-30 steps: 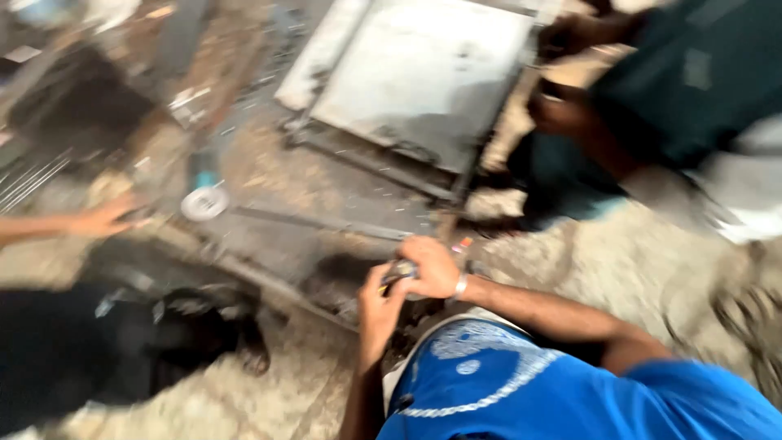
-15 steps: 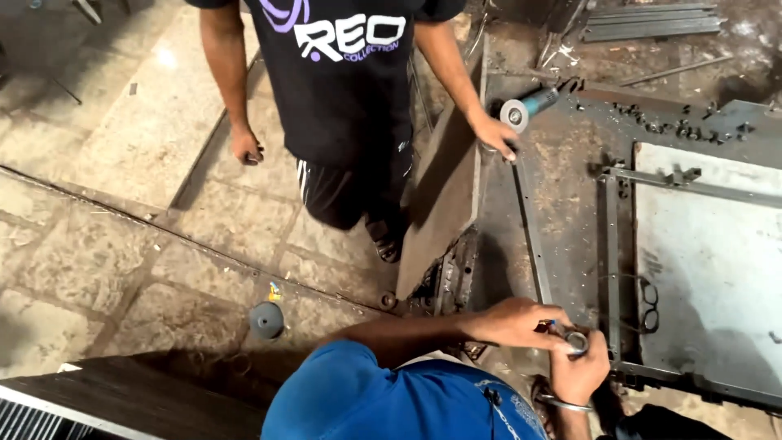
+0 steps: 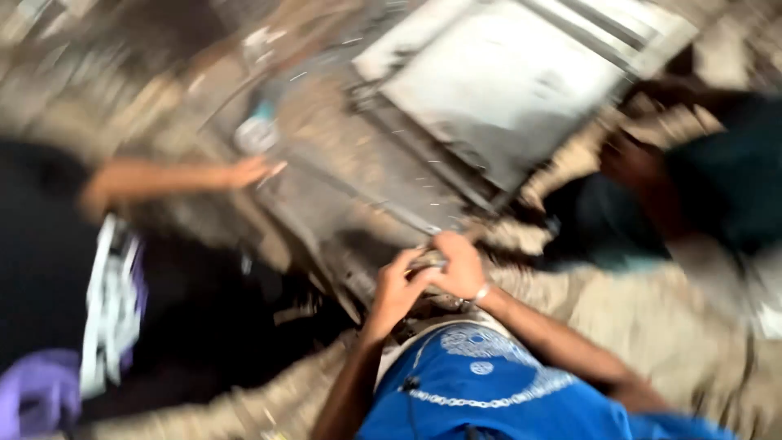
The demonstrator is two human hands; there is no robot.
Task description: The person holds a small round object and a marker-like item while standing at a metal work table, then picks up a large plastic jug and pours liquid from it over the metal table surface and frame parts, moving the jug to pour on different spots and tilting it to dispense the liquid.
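Down low in front of me, my left hand (image 3: 395, 287) and my right hand (image 3: 460, 265) were close together, touching each other. Both were closed around a small grey metal piece (image 3: 428, 262) at the near edge of a long dark metal frame (image 3: 358, 191) that lay on the ground. The view was very blurry, so I could not tell what the little piece was. A thin silver band (image 3: 482, 292) sat on my right wrist. My bright blue shirt with a white pattern (image 3: 489, 383) filled the bottom of the view. Past my hands, a big flat grey metal sheet (image 3: 505, 81) lay inside the frame. To the left, another person's hand (image 3: 248, 171) lay on the frame, well apart from mine. Just above that hand was a round grey tool with a blue-green part (image 3: 257, 130). On the right side, someone in dark clothes (image 3: 717, 179) was crouched beside the sheet.
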